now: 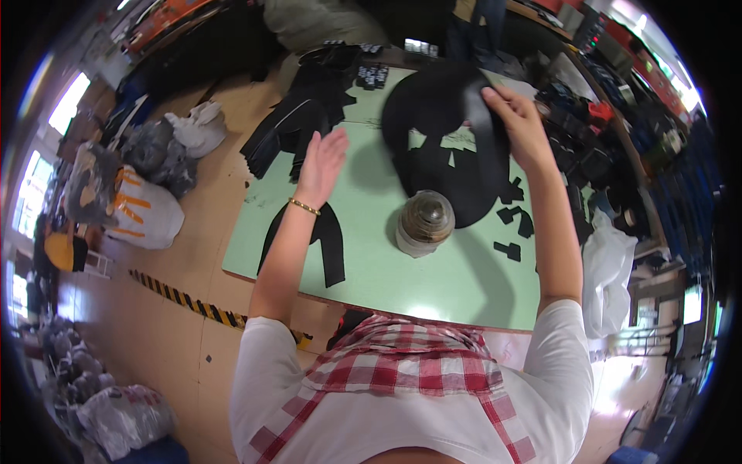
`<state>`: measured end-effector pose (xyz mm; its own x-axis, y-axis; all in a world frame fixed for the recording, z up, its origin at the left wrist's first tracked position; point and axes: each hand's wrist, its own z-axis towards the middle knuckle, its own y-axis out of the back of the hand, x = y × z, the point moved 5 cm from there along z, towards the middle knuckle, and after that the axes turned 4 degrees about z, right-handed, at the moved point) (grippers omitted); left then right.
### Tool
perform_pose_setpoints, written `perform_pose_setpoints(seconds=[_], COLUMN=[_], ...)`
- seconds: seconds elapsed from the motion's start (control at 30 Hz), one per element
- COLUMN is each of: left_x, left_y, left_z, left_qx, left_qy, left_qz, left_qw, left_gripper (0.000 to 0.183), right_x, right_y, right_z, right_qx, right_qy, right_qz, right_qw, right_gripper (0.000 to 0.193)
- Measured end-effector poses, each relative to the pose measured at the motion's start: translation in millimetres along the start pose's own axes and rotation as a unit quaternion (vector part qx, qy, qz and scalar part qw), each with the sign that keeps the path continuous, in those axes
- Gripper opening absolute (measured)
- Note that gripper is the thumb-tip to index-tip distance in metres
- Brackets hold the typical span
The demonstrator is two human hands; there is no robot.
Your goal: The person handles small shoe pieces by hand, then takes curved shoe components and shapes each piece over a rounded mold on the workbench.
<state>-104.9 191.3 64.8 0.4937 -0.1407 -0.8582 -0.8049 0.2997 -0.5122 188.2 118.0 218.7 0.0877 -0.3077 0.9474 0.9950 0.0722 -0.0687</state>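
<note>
My right hand (519, 124) pinches the upper right edge of a large black sheet (417, 97), oval with several cut-out holes. It is raised at a tilt over the green table, its lower end behind a domed brownish object in clear wrapping (425, 223). To the left, my left hand (323, 162) is held over the table with fingers stretched out and nothing in it. Below that hand lies a black U-shaped piece (332, 243), partly hidden by my forearm. A stack of black curved pieces (290, 124) sits just beyond my left hand.
Small black scraps (510, 213) lie on the right of the green table (371, 282). Black pieces with white markings (372, 76) sit at its far edge. Stuffed bags (147, 209) stand on the floor to the left; a white plastic bag (607, 271) hangs right. A person (475, 31) stands beyond.
</note>
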Motion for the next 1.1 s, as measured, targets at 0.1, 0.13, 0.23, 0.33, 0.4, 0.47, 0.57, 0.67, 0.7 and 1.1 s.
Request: perform_pose_setpoints(seconds=[0.1,0.13,0.23,0.33,0.4,0.47,0.57,0.67,0.7,1.1], left_x=[11.5,13.5,2.9,6.5,9.4,8.9,17.7,14.3,18.7,60.2], left_y=[-69.3,-80.8,-107.9,-111.7,-106.4,-102.8,-89.1,-69.4,-68.0,-63.2], left_z=[-23.9,-33.0,-55.0,-59.3,-61.4,-65.2,-67.5,-59.0,-59.5,-66.7], left_qx=[0.194,0.194,0.248,0.214,0.209,0.249,0.139,0.043,0.041,-0.164], left_qy=[0.138,0.151,0.17,0.21,0.205,0.193,0.169,-0.098,-0.095,-0.187], left_qz=[-0.242,-0.263,-0.341,-0.293,-0.269,-0.265,-0.108,0.257,0.256,0.426], left_qw=[0.941,0.933,0.891,0.908,0.918,0.911,0.97,0.96,0.961,0.87], left_gripper=[0.078,0.08,0.083,0.088,0.089,0.081,0.059,0.036,0.036,0.043], right_x=[-18.9,-31.2,-66.0,-81.7,-92.3,-91.7,-111.2,-124.2,-125.2,-153.1], right_y=[-14.0,-12.8,-7.9,-1.8,1.7,-6.3,-4.2,-12.2,-17.1,-17.5], right_z=[-23.5,-28.6,-46.5,-65.2,-70.8,-74.4,-73.2,-77.8,-79.7,-114.7], right_qx=[0.009,0.006,0.019,-0.029,-0.026,-0.051,-0.08,-0.117,-0.144,-0.291], right_qy=[-0.081,-0.1,-0.137,-0.182,-0.179,-0.125,-0.034,0.009,0.019,0.024], right_qz=[0.098,0.098,0.097,0.102,0.082,0.041,-0.1,-0.152,-0.171,-0.157], right_qw=[0.992,0.99,0.986,0.978,0.98,0.99,0.991,0.981,0.974,0.943], right_gripper=[0.03,0.03,0.028,0.026,0.026,0.024,0.026,0.031,0.033,0.044])
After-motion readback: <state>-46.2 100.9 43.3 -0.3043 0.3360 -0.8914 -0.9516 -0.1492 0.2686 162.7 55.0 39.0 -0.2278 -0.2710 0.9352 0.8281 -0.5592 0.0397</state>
